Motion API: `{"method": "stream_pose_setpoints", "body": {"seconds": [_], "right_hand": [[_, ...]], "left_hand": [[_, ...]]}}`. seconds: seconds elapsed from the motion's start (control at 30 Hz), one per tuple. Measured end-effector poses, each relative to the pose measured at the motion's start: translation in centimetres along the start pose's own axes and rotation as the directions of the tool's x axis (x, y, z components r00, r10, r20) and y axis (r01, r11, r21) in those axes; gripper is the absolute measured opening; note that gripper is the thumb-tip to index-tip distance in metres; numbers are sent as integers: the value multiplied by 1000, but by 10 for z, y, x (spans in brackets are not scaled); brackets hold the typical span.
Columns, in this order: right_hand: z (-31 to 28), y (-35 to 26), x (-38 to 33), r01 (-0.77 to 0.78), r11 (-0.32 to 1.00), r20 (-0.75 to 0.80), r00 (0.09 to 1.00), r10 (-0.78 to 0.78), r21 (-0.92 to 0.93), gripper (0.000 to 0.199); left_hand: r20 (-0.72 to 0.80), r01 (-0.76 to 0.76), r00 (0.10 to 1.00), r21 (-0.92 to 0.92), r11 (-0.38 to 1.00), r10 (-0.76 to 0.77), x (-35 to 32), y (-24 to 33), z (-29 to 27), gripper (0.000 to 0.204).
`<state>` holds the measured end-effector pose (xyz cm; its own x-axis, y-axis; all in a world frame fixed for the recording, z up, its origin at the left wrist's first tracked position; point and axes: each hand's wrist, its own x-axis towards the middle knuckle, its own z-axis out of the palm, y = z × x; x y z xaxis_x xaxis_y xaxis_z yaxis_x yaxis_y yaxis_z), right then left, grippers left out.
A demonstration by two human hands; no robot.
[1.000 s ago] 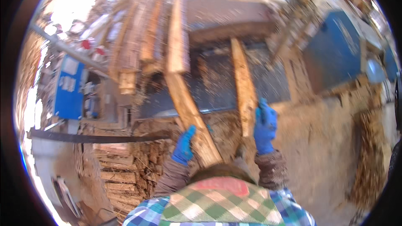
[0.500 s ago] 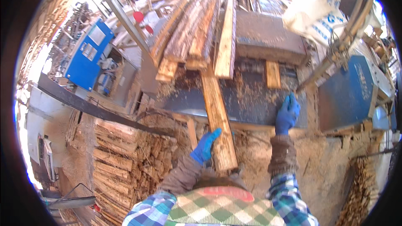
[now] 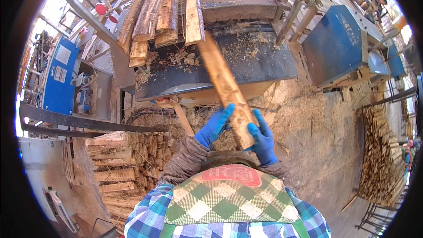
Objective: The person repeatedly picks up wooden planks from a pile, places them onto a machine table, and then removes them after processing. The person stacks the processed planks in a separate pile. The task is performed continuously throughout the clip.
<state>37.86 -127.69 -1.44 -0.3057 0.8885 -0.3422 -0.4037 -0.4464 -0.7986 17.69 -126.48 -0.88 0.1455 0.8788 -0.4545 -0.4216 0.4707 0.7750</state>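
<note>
A long rough wooden board (image 3: pixel 225 78) slants from the dark metal table toward my body, slightly blurred at its far end. On its left edge, my left hand (image 3: pixel 215 126) in a blue glove is closed round it near the close end, thumb along the side. Opposite, my right hand (image 3: pixel 263 141), also blue-gloved, grips the right edge, its thumb over the top face. Fingers beneath the wood are hidden. Beyond lie several bark-edged planks (image 3: pixel 152 15), and a paler plank (image 3: pixel 192 13) beside them overhangs the table top (image 3: pixel 260 64).
A blue machine housing (image 3: pixel 337 46) stands at right, and a blue control box (image 3: pixel 61 77) at left. Stacked wood (image 3: pixel 116 167) sits low on the left, another pile (image 3: pixel 381 158) at far right. A metal post (image 3: pixel 86 13) slants across the upper left. Sawdust covers the floor (image 3: pixel 313 128).
My right hand has come from the table's right side to grip the board, joining my left. The view has swung right. A short wood piece on the table's right no longer shows there.
</note>
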Motion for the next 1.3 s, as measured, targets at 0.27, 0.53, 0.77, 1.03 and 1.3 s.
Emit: {"method": "stream_pose_setpoints", "body": {"seconds": [0.27,0.53,0.77,1.03,1.3], "right_hand": [[-37,-10,-36,343,895,-245,877,-414,-285,50],[42,1,4,284,929,-123,940,-319,-237,52],[45,8,36,276,893,-112,936,-334,-356,52],[58,-17,130,366,-4,311,786,-535,-930,56],[96,-42,242,232,-23,191,736,-649,-972,49]], "left_hand": [[336,-425,905,672,607,262,-27,-28,35,113],[223,-407,883,801,438,413,-57,-11,10,114],[236,-392,858,874,287,456,-37,3,-4,108],[165,-85,828,982,-171,535,21,39,-16,96],[98,-358,796,871,336,597,102,110,-63,74]]}}
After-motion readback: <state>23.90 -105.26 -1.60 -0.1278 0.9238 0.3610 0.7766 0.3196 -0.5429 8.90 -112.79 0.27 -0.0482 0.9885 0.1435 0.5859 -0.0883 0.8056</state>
